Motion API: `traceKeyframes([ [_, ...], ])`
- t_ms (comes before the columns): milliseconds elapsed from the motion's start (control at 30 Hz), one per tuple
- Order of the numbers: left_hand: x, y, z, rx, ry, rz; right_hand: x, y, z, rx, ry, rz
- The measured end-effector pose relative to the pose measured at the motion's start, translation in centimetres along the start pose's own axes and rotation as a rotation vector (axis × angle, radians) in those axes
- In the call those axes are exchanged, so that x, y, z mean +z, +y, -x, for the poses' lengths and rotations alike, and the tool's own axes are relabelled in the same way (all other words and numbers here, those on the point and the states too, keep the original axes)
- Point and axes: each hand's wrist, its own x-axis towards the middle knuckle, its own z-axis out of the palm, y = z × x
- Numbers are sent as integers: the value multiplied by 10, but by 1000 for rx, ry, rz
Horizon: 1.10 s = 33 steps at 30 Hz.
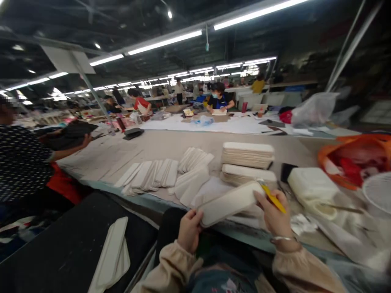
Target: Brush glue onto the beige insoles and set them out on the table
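A long cream-coloured panel with rounded ends (230, 204) is held tilted over the table's front edge. My left hand (190, 228) pinches its lower left end between thumb and fingers. At the upper right end, my right hand (276, 213) grips the panel and also a yellow-handled tool (275, 198), whose metal tip lies by the panel's end; its exact kind is unclear. Behind the panel stand two stacks of like pieces, a farther stack (248, 154) and a nearer stack (249, 173). To the left, more such panels (152, 175) lie fanned out in overlapping rows.
A white plastic jug (313, 183) lies right of my hand, near an orange bag (345, 140) and a white basket (378, 191). Several panels (111, 256) rest on a black surface at lower left. A co-worker in a dotted top (24, 158) handles dark sheets (71, 134).
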Motion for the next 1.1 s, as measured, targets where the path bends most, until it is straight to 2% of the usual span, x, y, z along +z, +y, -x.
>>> traceKeyframes([
  [133, 6, 9, -13, -43, -28, 4, 2, 3, 0, 103, 55, -72],
  [367, 12, -1, -18, -61, -160, -41, -5, 7, 5, 96, 104, -63],
  [700, 7, -13, -32, -71, -106, -172, -11, 7, 5, 68, 58, -26],
  [1100, 9, -15, -30, -41, -103, -207, -17, 20, 4, 36, 78, 47],
])
